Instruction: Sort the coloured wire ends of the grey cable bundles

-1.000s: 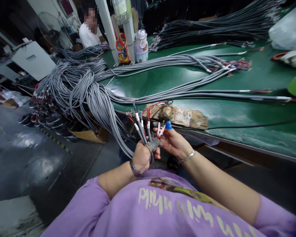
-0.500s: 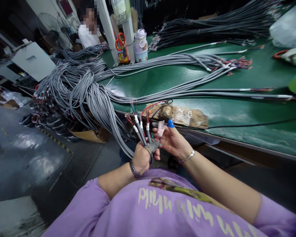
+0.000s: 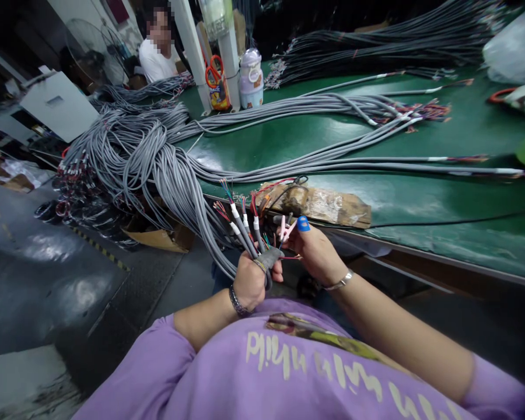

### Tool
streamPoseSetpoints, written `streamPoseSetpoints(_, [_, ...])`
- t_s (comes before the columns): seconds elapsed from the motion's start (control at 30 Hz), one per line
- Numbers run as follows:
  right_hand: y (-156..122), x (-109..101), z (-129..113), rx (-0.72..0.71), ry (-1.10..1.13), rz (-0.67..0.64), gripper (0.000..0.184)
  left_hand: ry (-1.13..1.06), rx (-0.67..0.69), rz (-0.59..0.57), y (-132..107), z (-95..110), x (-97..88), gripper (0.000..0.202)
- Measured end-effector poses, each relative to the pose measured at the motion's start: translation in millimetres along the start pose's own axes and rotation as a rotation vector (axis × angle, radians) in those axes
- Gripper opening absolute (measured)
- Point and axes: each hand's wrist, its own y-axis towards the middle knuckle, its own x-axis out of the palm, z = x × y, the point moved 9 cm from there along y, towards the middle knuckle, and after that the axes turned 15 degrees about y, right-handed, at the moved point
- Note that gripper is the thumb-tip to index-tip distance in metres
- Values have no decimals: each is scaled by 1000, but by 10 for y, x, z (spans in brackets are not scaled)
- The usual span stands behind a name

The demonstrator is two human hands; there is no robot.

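Several grey cables [image 3: 246,238] are bunched in my left hand [image 3: 250,280], which is closed around them. Their white-banded ends fan upward, with thin coloured wires [image 3: 227,189] spreading from the tips. Over my left thumb is a dark grey covering [image 3: 269,258]. Just to the right, my right hand [image 3: 318,255] pinches a small pink clip [image 3: 285,229] that looks like a clothes peg; a blue cover [image 3: 303,223] sits on the thumb. A few thin wires [image 3: 291,257] stick out between the two hands, and their far ends are partly hidden by the fingers.
A large heap of grey cables [image 3: 157,146] hangs over the edge of the green table [image 3: 429,216]. Close by lies a taped wooden block [image 3: 328,205]. Farther back stand a lilac cup [image 3: 251,79], orange-handled scissors [image 3: 214,71] and a seated person [image 3: 156,58].
The pink clip has turned and its crossed arms now show clearly. My right hand has shifted slightly right, while the cable ends in my left hand have tilted a little left.
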Motion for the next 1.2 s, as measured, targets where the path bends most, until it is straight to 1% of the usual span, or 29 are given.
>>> streamPoseSetpoints(0.07, [7, 6, 47, 39, 11, -10, 47, -7, -5, 1, 17, 9, 11, 41])
streamPoseSetpoints(0.13, [19, 21, 127, 127, 101, -16, 47, -2, -11, -1, 30, 11, 20, 42])
streamPoseSetpoints(0.2, [33, 30, 169, 178, 186, -5, 45, 13, -15, 0, 39, 6, 21, 43])
streamPoseSetpoints(0.33, [55, 37, 154, 162, 255, 30, 36, 30, -15, -9, 53, -24, 21, 41])
streamPoseSetpoints(0.4, [51, 39, 158, 162, 265, 54, 35, 29, -8, -15, 56, -38, 21, 40])
streamPoseSetpoints(0.5, [21, 47, 179, 190, 280, 75, 40, 25, 1, -13, 52, -52, 6, 39])
streamPoseSetpoints(0.57, [-16, 73, 196, 233, 273, 33, 45, 32, 2, -12, 42, -65, -11, 39])
streamPoseSetpoints(0.7, [-137, 85, 254, 382, 156, -135, 48, 67, 18, -37, 12, -109, -47, 42])
streamPoseSetpoints(0.8, [-215, 46, 272, 459, 5, -239, 43, 103, 32, -64, -1, -154, -67, 44])
streamPoseSetpoints(0.83, [-221, 36, 253, 451, -49, -256, 40, 116, 35, -72, -2, -167, -70, 44])
streamPoseSetpoints(0.9, [-210, 49, 175, 387, -152, -274, 34, 139, 31, -90, 1, -188, -67, 43])
streamPoseSetpoints(1.0, [-210, 152, 53, 280, -277, -308, 31, 182, 11, -147, 0, -206, -30, 42])
streamPoseSetpoints(1.13, [-287, 290, 86, 312, -325, -380, 32, 278, -7, -263, -30, -208, 47, 43])
streamPoseSetpoints(1.2, [-281, 276, 77, 282, -325, -359, 32, 290, -11, -278, -38, -200, 51, 42])
